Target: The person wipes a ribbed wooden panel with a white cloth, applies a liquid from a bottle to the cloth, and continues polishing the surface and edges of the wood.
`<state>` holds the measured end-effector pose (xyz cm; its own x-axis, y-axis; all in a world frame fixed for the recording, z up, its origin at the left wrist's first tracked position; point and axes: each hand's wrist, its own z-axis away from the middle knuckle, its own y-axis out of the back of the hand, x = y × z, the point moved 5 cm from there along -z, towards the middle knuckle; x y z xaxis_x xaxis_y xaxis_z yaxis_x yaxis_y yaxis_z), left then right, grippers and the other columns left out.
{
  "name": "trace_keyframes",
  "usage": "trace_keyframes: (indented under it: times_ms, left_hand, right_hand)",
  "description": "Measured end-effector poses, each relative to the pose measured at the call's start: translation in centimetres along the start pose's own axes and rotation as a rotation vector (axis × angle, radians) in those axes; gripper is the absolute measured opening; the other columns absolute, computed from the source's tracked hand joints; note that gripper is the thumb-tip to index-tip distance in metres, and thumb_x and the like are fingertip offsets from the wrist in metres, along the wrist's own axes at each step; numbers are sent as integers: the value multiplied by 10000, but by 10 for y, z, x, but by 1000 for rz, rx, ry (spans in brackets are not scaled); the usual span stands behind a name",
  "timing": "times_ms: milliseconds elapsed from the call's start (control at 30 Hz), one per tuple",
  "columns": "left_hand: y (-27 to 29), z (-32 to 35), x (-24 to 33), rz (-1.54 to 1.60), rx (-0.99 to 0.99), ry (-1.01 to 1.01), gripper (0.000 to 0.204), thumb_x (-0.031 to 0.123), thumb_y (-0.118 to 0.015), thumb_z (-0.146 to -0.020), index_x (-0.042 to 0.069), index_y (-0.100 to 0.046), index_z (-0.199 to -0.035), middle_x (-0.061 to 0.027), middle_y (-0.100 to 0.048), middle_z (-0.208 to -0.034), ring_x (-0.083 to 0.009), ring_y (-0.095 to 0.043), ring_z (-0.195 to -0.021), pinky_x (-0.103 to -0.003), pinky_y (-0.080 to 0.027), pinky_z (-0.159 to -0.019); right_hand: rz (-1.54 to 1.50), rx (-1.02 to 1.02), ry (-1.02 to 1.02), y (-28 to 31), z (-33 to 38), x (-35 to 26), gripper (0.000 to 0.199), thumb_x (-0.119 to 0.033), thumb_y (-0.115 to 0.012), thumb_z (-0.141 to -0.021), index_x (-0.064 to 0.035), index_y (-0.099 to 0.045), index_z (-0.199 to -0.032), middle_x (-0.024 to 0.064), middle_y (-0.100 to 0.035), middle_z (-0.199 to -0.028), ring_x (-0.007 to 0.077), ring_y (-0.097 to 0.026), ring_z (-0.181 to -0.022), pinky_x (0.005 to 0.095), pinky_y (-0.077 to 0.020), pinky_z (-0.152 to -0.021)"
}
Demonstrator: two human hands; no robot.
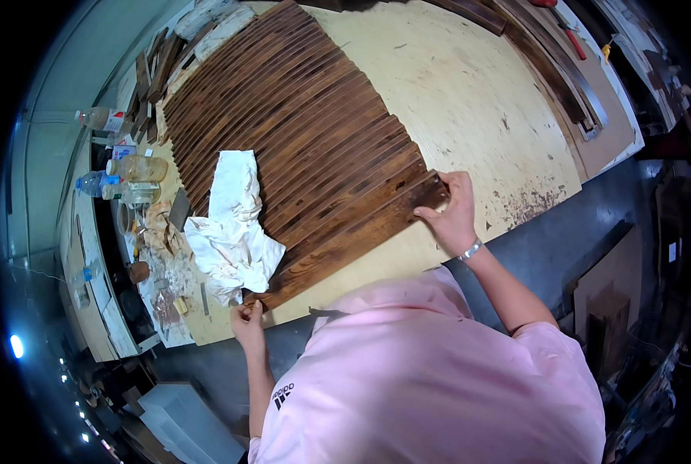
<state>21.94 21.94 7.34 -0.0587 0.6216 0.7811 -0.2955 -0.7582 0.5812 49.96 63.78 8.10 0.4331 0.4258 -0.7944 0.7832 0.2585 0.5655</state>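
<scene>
A dark brown wooden slat (345, 241) lies along the near edge of a row of similar stained slats (284, 116). My right hand (455, 213) grips its right end, thumb on the near side and fingers round the far side. At the slat's left end, my left hand (248, 323) pinches the corner between thumb and fingers. A crumpled white cloth (237, 224) rests on the slats just beyond my left hand, partly covering their left ends.
The slats lie on a pale plywood tabletop (438, 93) with dark flecks at right. Several plastic bottles (138, 168) stand along the left side, near crumpled brown paper (160, 230). Long dark boards (539, 54) lie at the far right. A translucent plastic bin (187, 425) sits below, at left.
</scene>
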Motion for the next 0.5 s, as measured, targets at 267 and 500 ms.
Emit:
trace_keyframes:
  times_ms: [267, 500]
  left_hand:
    - [-3, -24, 99, -533, 41, -625, 505, 153, -717, -851, 6, -567, -1309, -244, -525, -1326, -379, -466, -1251, -435, -365, -1051]
    - [-82, -95, 138, -595, -133, -867, 365, 131, -716, -788, 8, -660, -1127, -183, -572, -1232, -367, -508, -1164, -435, -392, -1009]
  right_hand:
    - [-45, -86, 3, -19, -12, 33, 856, -120, -909, -556, 14, -484, -1288, 172, -514, -1230, 332, -501, -1187, 382, -425, -1046]
    - [-121, -320, -25, -40, -38, 20, 1058, -222, -902, -585, -23, -369, -1477, 181, -436, -1483, 337, -403, -1370, 402, -315, -1160]
